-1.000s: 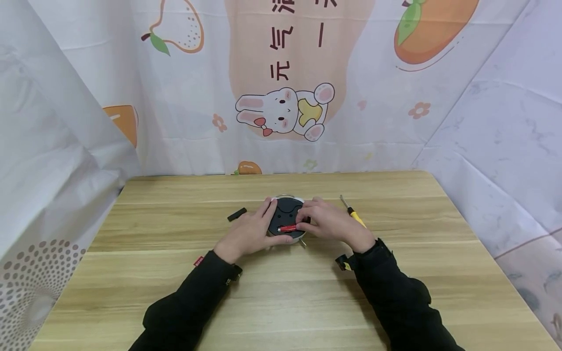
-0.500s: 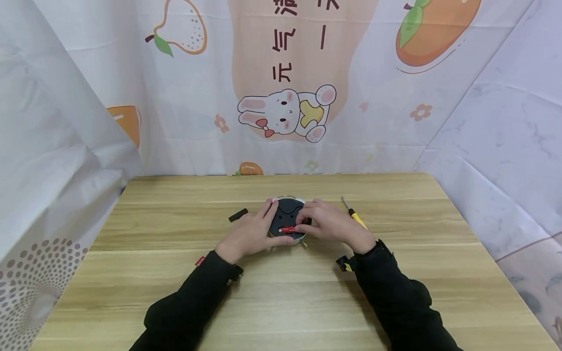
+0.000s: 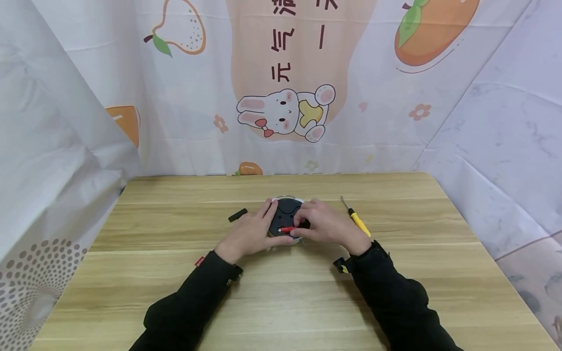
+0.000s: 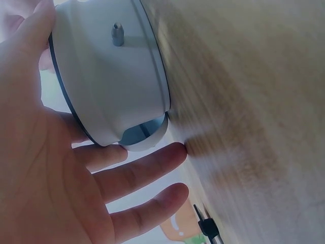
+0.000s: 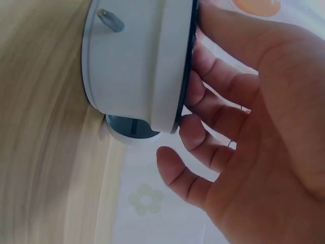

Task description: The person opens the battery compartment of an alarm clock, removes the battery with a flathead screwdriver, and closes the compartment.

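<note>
A round white alarm clock lies on the table with its dark back upward. In the back's slot near the front sits a red battery. My left hand holds the clock's left side, thumb along the near edge and index finger over the far rim; its other fingers spread below the rim in the left wrist view. My right hand has thumb and bent fingers at the battery's right end, which they hide. Both wrist views show the clock's pale side wall and a short grey leg.
A small black cover-like strip lies left of the clock. To the right is a yellow-handled screwdriver, close to the right sleeve. The wooden table ends at a printed curtain behind.
My right hand has shifted slightly left and toward me, its fingertips further along the battery, and more of the screwdriver's handle shows. My left hand and the clock keep their place.
</note>
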Demonstrator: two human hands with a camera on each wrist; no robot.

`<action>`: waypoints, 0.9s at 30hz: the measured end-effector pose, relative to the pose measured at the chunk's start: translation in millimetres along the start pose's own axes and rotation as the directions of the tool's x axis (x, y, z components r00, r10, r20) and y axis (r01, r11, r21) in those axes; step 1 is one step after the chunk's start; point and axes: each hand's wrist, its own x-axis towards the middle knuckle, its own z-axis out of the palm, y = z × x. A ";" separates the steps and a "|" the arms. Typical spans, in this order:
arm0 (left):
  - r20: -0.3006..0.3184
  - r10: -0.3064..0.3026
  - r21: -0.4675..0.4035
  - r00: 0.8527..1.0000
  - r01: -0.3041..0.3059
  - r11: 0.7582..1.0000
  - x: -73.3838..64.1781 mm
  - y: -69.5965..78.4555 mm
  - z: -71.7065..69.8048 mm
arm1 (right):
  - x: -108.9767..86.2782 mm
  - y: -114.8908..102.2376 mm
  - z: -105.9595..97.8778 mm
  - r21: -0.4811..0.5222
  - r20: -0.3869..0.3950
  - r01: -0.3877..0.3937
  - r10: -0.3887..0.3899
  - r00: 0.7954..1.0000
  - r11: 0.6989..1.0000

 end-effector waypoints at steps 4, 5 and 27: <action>-0.003 -0.003 0.000 1.000 0.003 1.000 -0.6 0.6 -0.2 | 0.7 -1.3 3.5 0.007 0.026 -0.028 0.028 0.999 1.000; -0.006 -0.003 0.001 1.000 0.003 1.000 -0.4 0.4 0.1 | 0.8 -1.5 3.9 0.011 0.032 -0.034 0.034 0.999 0.999; -0.010 -0.001 0.022 1.000 0.001 1.000 2.1 -0.7 1.1 | 1.0 -3.9 3.7 -0.008 0.033 -0.002 0.003 0.999 1.000</action>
